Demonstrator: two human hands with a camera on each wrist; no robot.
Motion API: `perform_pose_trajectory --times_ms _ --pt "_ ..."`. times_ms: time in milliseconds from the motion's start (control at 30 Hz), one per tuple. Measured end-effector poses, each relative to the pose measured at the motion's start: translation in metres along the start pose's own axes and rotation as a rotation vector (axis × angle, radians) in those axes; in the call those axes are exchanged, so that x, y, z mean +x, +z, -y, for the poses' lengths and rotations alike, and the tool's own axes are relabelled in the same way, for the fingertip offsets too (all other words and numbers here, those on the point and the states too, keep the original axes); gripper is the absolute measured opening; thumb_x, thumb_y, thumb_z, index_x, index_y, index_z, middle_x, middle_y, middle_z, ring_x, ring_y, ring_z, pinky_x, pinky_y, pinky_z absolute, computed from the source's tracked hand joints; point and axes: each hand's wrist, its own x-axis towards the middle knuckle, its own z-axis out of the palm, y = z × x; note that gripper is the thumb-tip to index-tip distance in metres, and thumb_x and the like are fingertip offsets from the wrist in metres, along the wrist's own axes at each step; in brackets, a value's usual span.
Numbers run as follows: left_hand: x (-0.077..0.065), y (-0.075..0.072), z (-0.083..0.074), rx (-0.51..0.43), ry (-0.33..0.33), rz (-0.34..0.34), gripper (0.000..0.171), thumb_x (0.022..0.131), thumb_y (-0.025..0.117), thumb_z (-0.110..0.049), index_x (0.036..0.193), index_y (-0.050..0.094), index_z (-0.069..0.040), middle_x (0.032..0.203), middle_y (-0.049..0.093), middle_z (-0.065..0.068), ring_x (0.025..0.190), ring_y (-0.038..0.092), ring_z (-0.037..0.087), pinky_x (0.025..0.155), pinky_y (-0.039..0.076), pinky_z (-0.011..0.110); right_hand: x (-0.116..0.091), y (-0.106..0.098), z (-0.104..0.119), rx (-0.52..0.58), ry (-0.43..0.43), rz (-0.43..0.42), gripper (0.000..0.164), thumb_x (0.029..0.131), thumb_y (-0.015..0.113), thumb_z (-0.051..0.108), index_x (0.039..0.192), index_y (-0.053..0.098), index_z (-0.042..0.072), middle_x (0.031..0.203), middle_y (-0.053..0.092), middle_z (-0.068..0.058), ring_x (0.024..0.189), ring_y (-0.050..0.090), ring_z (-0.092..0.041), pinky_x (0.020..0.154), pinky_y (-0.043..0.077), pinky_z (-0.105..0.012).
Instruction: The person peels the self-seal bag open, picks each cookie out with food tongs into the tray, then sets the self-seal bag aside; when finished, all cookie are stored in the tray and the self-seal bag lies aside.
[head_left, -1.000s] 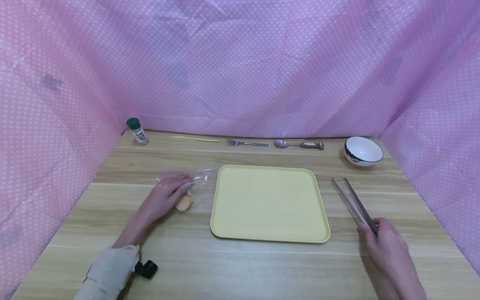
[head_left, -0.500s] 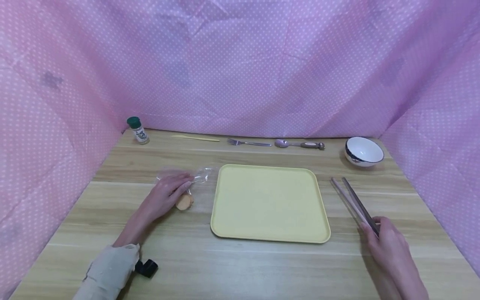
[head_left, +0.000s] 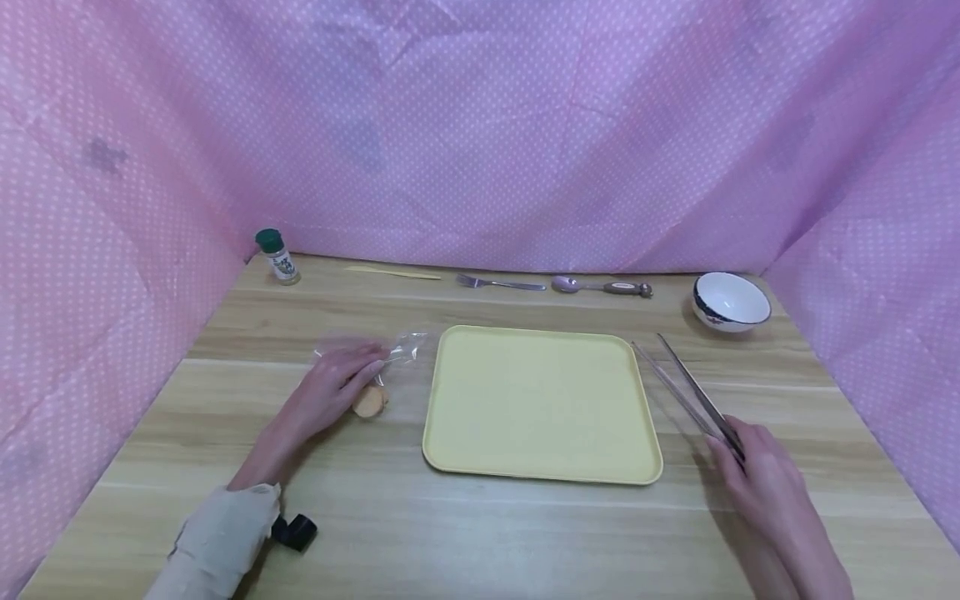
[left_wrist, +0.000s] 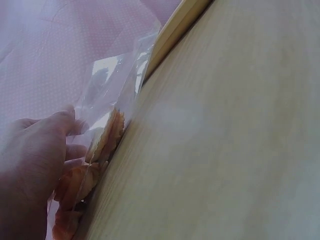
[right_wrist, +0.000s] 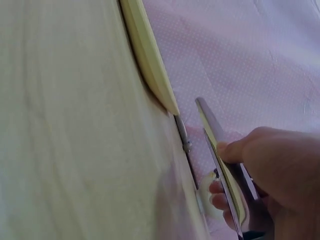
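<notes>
On the left of the table, my left hand (head_left: 333, 387) lies over a clear plastic bag (head_left: 408, 346), its fingers bent against it. In the left wrist view the bag (left_wrist: 107, 82) has orange-brown, ruffled food pieces (left_wrist: 75, 185) inside, their kind unclear. A round tan piece (head_left: 369, 402) shows beside the thumb. My right hand (head_left: 768, 483) grips metal tongs (head_left: 693, 383) by the rear part, thumb on one side, fingers on the other. The tongs' arms stand apart, with nothing between them, and their tips are near the right edge of the pale yellow tray (head_left: 543, 404).
Along the back edge lie a green-capped shaker (head_left: 281, 258), a yellow knife (head_left: 393, 272), a fork (head_left: 501, 283) and a spoon (head_left: 600, 287). A white bowl (head_left: 731, 300) stands at back right. Pink dotted cloth (head_left: 480, 142) encloses the table.
My right hand has carried the tongs left and forward, closer to the tray, and their tips have spread wider. The left hand and the bag stay in place.
</notes>
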Motion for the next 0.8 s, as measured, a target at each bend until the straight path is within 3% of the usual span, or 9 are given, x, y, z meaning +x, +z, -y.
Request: perform_pose_trajectory --times_ms 267,667,800 --pt "0.001 -0.001 -0.001 0.016 -0.028 0.024 0.031 0.108 0.058 -0.021 0.13 0.071 -0.004 0.138 0.065 0.017 0.131 0.057 0.038 0.112 0.041 0.059 0.012 0.001 0.016 -0.007 -0.171 -0.018 0.038 0.089 0.08 0.004 0.121 0.064 -0.009 0.087 0.062 -0.01 0.074 0.055 -0.023 0.059 0.046 -0.043" --pt "-0.001 -0.002 -0.002 0.013 -0.046 0.038 0.032 0.109 0.058 -0.023 0.131 0.07 -0.004 0.139 0.064 0.016 0.133 0.055 0.038 0.114 0.039 0.059 0.028 0.012 0.046 0.022 -0.34 0.021 0.039 0.089 0.079 0.007 0.124 0.065 -0.003 0.094 0.064 -0.007 0.078 0.054 -0.017 0.061 0.051 -0.043" --pt "0.0 -0.002 -0.002 0.008 -0.03 0.027 0.031 0.108 0.058 -0.021 0.13 0.071 -0.003 0.138 0.064 0.018 0.132 0.056 0.039 0.113 0.04 0.06 0.035 0.019 0.055 0.032 -0.4 0.041 0.035 0.096 0.076 0.016 0.124 0.066 -0.001 0.095 0.064 -0.005 0.077 0.054 -0.015 0.06 0.052 -0.04"
